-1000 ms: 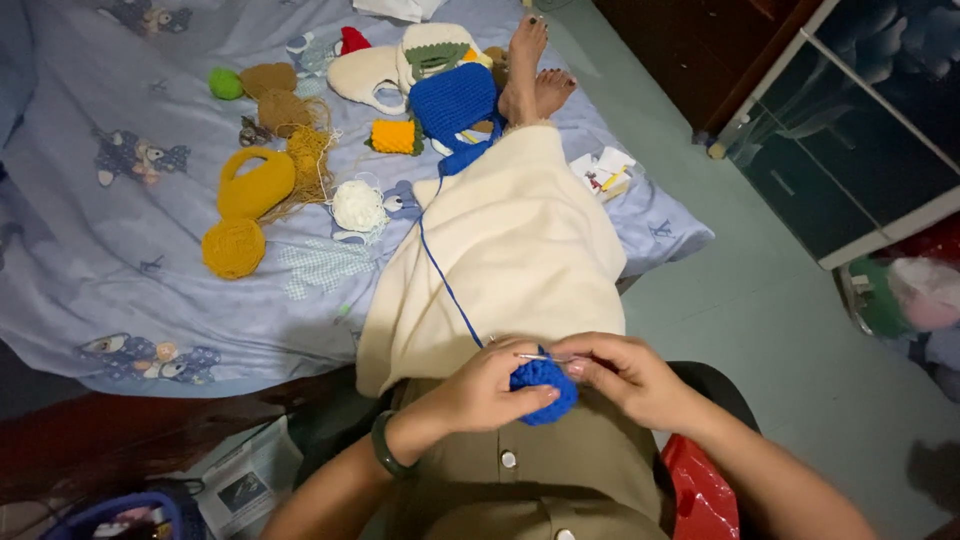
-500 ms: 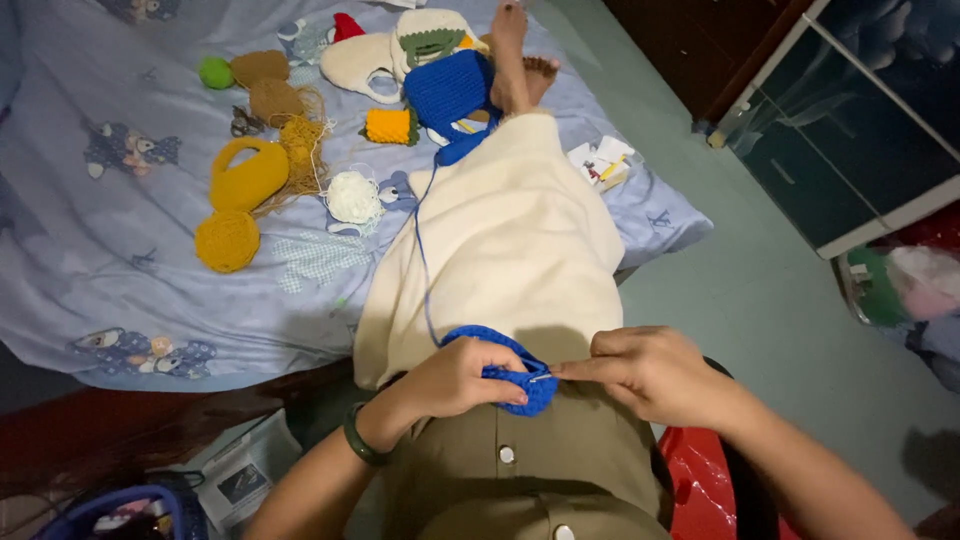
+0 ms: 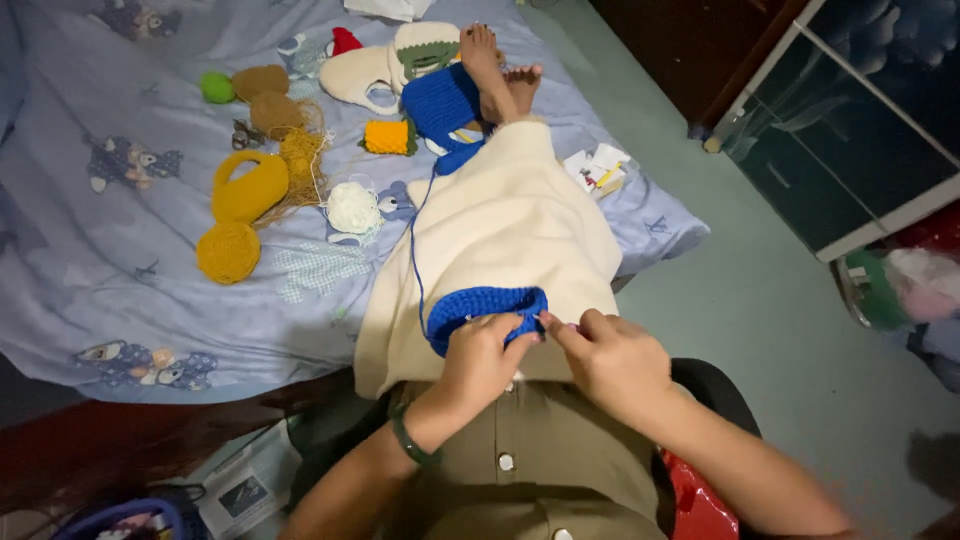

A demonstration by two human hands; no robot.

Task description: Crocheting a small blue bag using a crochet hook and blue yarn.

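Note:
A blue crocheted piece (image 3: pixel 484 303) lies on my lap over a cream skirt (image 3: pixel 510 235). My left hand (image 3: pixel 484 358) grips its near edge, thumb on the blue fabric. My right hand (image 3: pixel 606 357) pinches the piece's right end, with what looks like a thin crochet hook between its fingertips. A blue strand (image 3: pixel 414 250) runs from the piece up along the skirt to a blue yarn mass (image 3: pixel 440 105) by my bare feet (image 3: pixel 497 62) on the bed.
The blue printed bedsheet (image 3: pixel 110 250) carries yellow yarn balls (image 3: pixel 228 252), a yellow crocheted pouch (image 3: pixel 248 188), a white ball (image 3: pixel 353 207), brown and green balls, and a cream crocheted bag (image 3: pixel 375 72). A dark cabinet (image 3: pixel 850 120) stands on the right. A red bag (image 3: pixel 695 500) sits beside my seat.
The blue piece has been spread from a bunched clump into a wider flat band. Both hands stayed on it, and the view shifted slightly down and left.

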